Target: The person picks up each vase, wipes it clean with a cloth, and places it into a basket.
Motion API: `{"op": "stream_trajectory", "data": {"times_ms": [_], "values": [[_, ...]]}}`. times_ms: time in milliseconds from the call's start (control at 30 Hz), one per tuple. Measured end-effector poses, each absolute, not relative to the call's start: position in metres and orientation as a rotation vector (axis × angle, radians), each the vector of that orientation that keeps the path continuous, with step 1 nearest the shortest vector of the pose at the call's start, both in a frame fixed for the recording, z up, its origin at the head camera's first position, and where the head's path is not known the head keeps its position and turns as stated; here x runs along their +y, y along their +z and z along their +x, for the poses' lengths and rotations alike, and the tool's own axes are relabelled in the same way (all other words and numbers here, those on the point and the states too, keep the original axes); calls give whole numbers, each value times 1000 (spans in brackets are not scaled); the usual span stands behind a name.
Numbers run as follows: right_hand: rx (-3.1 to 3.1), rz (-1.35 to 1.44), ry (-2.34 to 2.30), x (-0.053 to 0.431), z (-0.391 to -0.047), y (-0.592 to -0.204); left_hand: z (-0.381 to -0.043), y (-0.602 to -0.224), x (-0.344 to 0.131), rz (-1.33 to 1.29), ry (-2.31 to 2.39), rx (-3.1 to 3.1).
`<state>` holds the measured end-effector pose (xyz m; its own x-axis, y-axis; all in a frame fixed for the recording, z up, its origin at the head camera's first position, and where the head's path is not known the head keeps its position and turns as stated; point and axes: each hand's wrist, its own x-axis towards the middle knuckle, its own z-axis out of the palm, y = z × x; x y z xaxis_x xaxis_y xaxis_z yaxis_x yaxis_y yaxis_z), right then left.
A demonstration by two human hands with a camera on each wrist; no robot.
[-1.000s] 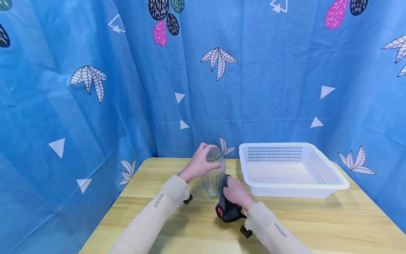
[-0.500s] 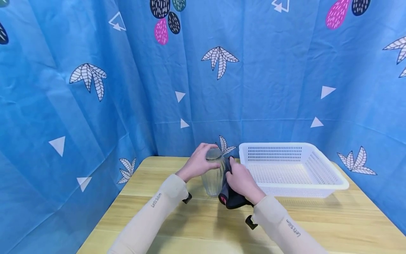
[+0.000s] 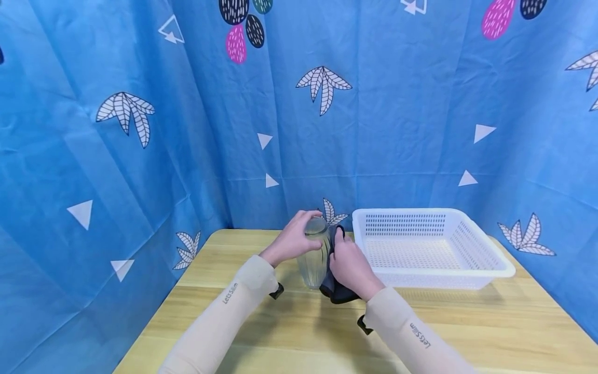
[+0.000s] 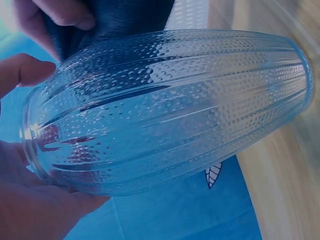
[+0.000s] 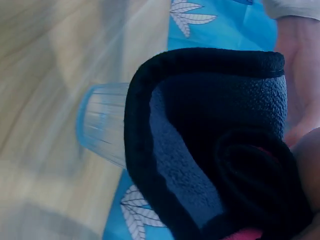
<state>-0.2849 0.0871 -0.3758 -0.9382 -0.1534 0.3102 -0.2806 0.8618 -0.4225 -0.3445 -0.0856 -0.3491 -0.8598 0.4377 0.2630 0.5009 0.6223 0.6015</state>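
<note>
A clear glass vase (image 3: 312, 266) with ribs and a dotted texture stands upright on the table. My left hand (image 3: 293, 240) grips it around the neck, thumb on the near side and fingers reaching over the far side. Against the vase's right side my right hand (image 3: 351, 264) holds a dark grey cloth (image 3: 334, 292) with black edging. In the right wrist view the folded cloth (image 5: 190, 165) hides most of the vase, leaving its base (image 5: 102, 120) showing. The left wrist view shows the cloth (image 4: 132, 17) along the vase's side, up near the neck.
A white plastic basket (image 3: 434, 272) with slotted walls stands just right of the right hand. The wooden table (image 3: 289, 332) ends at the back and left near a blue patterned curtain (image 3: 402, 130). Dark wrist mounts (image 3: 276, 291) stick out beneath both sleeves.
My right hand has moved the cloth up and away along the vase's right side, then slightly back left. The left hand keeps its grip and the vase stays in place.
</note>
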Motion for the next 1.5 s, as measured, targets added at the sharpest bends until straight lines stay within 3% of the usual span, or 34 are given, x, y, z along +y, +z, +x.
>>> {"op": "stream_trajectory", "data": {"times_ms": [433,633,1000,1267,1500], "values": [[-2977,343,788,82,-294,-431,-349,-361,-85,-776,-1080,-2702],[-2959,351,930,88,-302,-439,-349,-360,-84,-741,-978,-2696],[-2819,249,1129,98,-290,-399,-342,-351,-86,-708,-1092,-2728],[-2697,347,961,99,-288,-361,-343,-349,-91,-694,-1036,-2729],[-2655,389,882,98,-287,-355,-339,-344,-89,-701,-984,-2760]]}}
